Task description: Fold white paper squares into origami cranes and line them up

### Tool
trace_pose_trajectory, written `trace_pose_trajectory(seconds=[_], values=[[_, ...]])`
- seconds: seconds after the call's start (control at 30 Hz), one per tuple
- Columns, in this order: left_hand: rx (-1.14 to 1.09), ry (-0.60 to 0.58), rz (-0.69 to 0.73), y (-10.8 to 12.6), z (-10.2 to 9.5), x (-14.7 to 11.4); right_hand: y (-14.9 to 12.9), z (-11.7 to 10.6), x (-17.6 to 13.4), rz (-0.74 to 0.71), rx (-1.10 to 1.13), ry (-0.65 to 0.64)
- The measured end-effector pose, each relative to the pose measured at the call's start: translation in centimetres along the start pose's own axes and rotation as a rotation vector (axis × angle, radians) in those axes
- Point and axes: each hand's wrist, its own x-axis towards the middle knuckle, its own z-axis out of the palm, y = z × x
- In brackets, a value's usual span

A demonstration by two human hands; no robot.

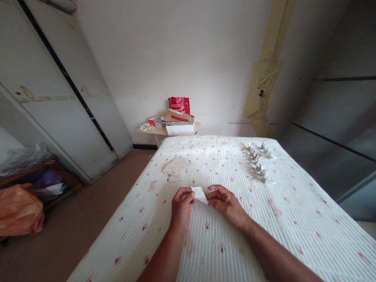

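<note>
Head view, left hand (181,203) pinching printed paper (199,193), right hand (226,201) half-curled at its edge, grip unclear

Bed (293,235): has a white, stripy cover (214,235) dotted red
Paper pile (178,166): on the bed, 11 o'clock
Folded paper shapes (256,159): bunched on the bed, 1 o'clock
Little table (161,132): past the bed, 11 o'clock, white box (180,129) on top

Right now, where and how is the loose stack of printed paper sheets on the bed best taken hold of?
Probably by the near edge of the printed paper sheets, coming low from the camera side, pinching top and underside together. They lie flat on the ribbed bed cover, unevenly fanned, so catching every layer may stop them slipping apart.
</note>
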Motion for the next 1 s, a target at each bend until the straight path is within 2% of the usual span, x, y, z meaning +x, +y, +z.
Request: trace_pose_trajectory(seconds=[0.1,0.33,0.63,0.77,1.0], values=[[-0.014,-0.003,-0.001,-0.2,-0.1,0.0,0.3,0.4,0.0,-0.009,0.008,-0.015],[-0.054,-0.048,0.006,-0.1,0.2,-0.3,0.9,1.1,0.4,0.004,0.049,0.046],[0.089,-0.158,0.021,-0.4,-0.2,-0.5,0.9,1.4,0.1,-0.133,-0.133,-0.038],[0.203,-0.206,0.024,-0.8,-0.6,-0.4,0.6,1.4,0.1,-0.139,-0.128,-0.071],[0.298,-0.240,0.015,0.1,0.3,-0.9,0.7,1.1,0.3,-0.090,-0.158,0.085]])
